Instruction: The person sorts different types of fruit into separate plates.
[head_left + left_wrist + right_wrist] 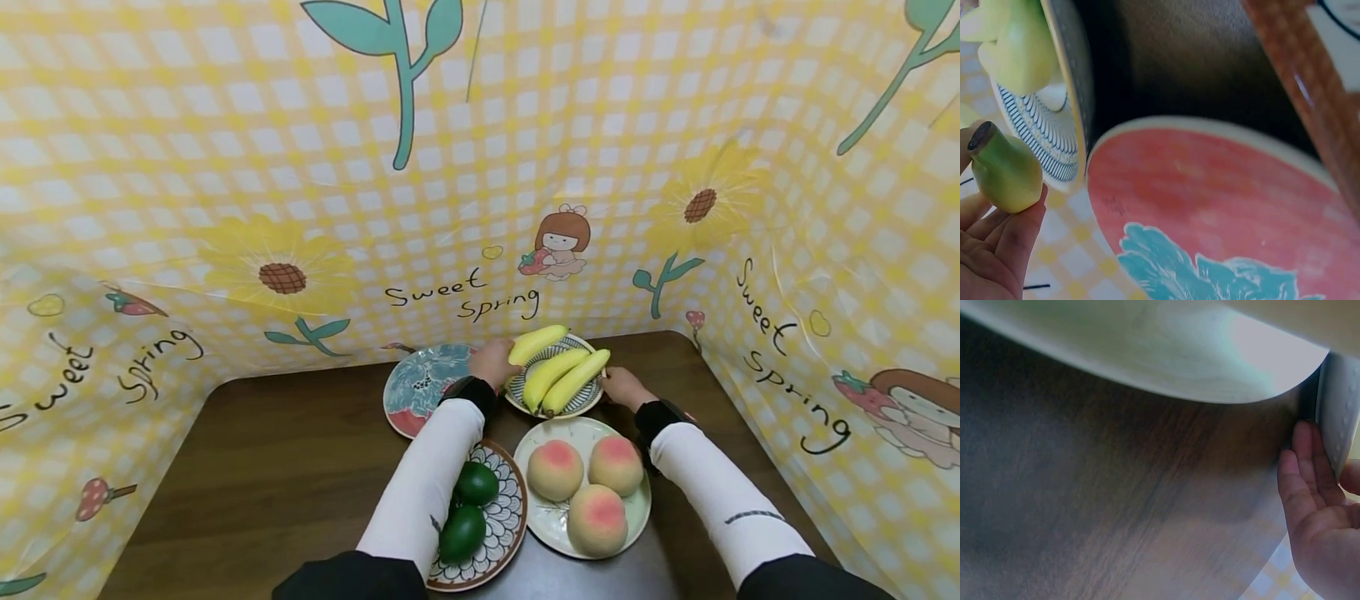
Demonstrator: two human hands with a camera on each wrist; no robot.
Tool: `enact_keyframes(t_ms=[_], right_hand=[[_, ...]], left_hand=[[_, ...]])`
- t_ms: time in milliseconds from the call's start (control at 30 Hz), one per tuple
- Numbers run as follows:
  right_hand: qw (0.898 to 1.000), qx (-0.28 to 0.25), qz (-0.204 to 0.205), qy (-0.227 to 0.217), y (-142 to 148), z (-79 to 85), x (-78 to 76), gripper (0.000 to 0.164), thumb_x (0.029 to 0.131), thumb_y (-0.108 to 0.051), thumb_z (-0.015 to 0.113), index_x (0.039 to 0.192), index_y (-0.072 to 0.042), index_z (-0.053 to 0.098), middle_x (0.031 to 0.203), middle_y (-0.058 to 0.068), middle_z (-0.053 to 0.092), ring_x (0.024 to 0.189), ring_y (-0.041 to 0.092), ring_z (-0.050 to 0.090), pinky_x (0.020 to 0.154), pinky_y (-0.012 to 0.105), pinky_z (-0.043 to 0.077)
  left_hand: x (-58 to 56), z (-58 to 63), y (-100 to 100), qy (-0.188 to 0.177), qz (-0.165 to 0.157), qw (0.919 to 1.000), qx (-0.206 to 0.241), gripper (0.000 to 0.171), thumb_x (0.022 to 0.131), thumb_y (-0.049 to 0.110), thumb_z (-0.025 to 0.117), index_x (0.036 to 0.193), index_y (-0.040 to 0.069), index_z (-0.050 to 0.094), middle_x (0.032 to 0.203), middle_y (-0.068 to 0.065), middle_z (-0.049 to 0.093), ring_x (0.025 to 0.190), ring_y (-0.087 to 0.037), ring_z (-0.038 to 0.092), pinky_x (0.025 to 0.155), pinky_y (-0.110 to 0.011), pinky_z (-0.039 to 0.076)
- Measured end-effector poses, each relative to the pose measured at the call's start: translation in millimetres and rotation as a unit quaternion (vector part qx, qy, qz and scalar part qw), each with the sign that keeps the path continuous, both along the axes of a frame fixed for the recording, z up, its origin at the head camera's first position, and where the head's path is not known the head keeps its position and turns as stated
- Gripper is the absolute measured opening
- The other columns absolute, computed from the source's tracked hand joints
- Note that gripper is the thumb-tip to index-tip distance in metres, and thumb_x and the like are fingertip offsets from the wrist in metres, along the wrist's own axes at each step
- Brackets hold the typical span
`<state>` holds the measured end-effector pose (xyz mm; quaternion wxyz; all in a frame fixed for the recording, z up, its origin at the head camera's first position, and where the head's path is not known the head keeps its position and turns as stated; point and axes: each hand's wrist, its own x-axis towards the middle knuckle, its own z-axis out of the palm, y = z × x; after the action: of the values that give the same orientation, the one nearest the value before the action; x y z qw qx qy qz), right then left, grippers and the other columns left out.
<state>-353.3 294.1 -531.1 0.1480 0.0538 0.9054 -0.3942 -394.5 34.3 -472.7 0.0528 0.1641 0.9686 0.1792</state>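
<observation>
My left hand (pixel 491 362) pinches a yellow banana (pixel 538 342) near its stem, at the left side of a patterned bowl (pixel 591 403). In the left wrist view the greenish stem end of that banana (pixel 1010 178) shows between thumb and fingers. Two more bananas (pixel 573 383) lie side by side in the bowl. On the bowl's right side my right hand (pixel 626 388) grips the rim. The right wrist view shows this hand (pixel 1322 531) with fingers under the bowl's outer wall (pixel 1338 403) and the thumb at its edge.
A red and blue plate (pixel 420 387) lies left of the bowl, partly behind my left hand. Nearer me, a pale plate (pixel 543 521) bears three peaches (pixel 597 521), beside a brown-rimmed plate (pixel 517 546) with dark green fruits (pixel 462 534). Checkered cloth (pixel 450 208) encloses the wooden table (pixel 262 467).
</observation>
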Motion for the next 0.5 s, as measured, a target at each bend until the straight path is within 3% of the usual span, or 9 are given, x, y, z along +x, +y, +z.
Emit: enact_keyframes(t_ms=[67, 167, 267, 300, 367, 500], right_hand=[[1.0, 0.001, 0.001, -0.004, 6.2, -14.5, -11.2, 0.033, 0.106, -0.011, 0.041, 0.124, 0.013, 0.056, 0.105, 0.027, 0.065, 0.089, 0.033, 0.066, 0.077, 0.038, 0.058], [1.0, -0.011, 0.013, 0.011, 27.8, -60.9, -40.6, 0.035, 0.108, -0.022, 0.044, 0.122, 0.007, 0.06, 0.101, 0.022, 0.067, 0.085, 0.031, 0.066, 0.074, 0.039, 0.058], [0.999, -0.011, 0.024, 0.027, 40.1, -88.9, -57.0, 0.038, 0.108, -0.028, 0.045, 0.121, 0.004, 0.061, 0.097, 0.02, 0.067, 0.08, 0.029, 0.065, 0.07, 0.038, 0.057], [0.999, -0.009, 0.025, 0.028, 39.9, -88.0, -55.9, 0.038, 0.108, -0.027, 0.045, 0.12, 0.005, 0.061, 0.097, 0.019, 0.066, 0.079, 0.028, 0.065, 0.069, 0.038, 0.056], [1.0, 0.005, 0.016, 0.011, 30.9, -67.9, -44.4, 0.036, 0.108, -0.022, 0.044, 0.122, 0.007, 0.06, 0.1, 0.022, 0.066, 0.083, 0.031, 0.066, 0.073, 0.04, 0.057], [1.0, 0.003, 0.001, 0.004, 8.2, -16.0, -12.8, 0.034, 0.105, -0.011, 0.042, 0.123, 0.013, 0.057, 0.103, 0.027, 0.065, 0.086, 0.033, 0.067, 0.075, 0.038, 0.057]], left_hand=[[-2.2, -5.9, 3.7, -0.006, 0.004, 1.0, -0.007, 0.044, 0.093, 0.026, 0.077, 0.132, 0.009, 0.067, 0.122, -0.011, 0.074, 0.107, -0.029, 0.07, 0.091, -0.044, 0.057], [-4.3, -13.8, 10.0, -0.012, 0.011, 0.9998, -0.014, 0.041, 0.093, 0.027, 0.076, 0.128, 0.009, 0.069, 0.119, -0.012, 0.075, 0.106, -0.03, 0.071, 0.09, -0.045, 0.058], [-5.6, -22.0, 15.9, -0.017, 0.027, 0.9993, -0.018, 0.042, 0.093, 0.027, 0.076, 0.13, 0.009, 0.068, 0.122, -0.012, 0.075, 0.11, -0.03, 0.071, 0.094, -0.045, 0.058], [-5.9, -25.0, 17.5, -0.017, 0.034, 0.9991, -0.018, 0.043, 0.093, 0.027, 0.076, 0.13, 0.009, 0.068, 0.122, -0.012, 0.075, 0.111, -0.03, 0.071, 0.094, -0.045, 0.058], [-6.3, -30.1, 21.0, -0.019, 0.049, 0.9985, -0.015, 0.044, 0.092, 0.028, 0.076, 0.132, 0.01, 0.068, 0.124, -0.013, 0.074, 0.113, -0.031, 0.07, 0.096, -0.046, 0.057], [-7.2, -34.0, 21.3, -0.038, 0.068, 0.9969, 0.009, 0.05, 0.094, 0.028, 0.075, 0.139, 0.01, 0.063, 0.134, -0.013, 0.07, 0.121, -0.032, 0.067, 0.102, -0.046, 0.055]])
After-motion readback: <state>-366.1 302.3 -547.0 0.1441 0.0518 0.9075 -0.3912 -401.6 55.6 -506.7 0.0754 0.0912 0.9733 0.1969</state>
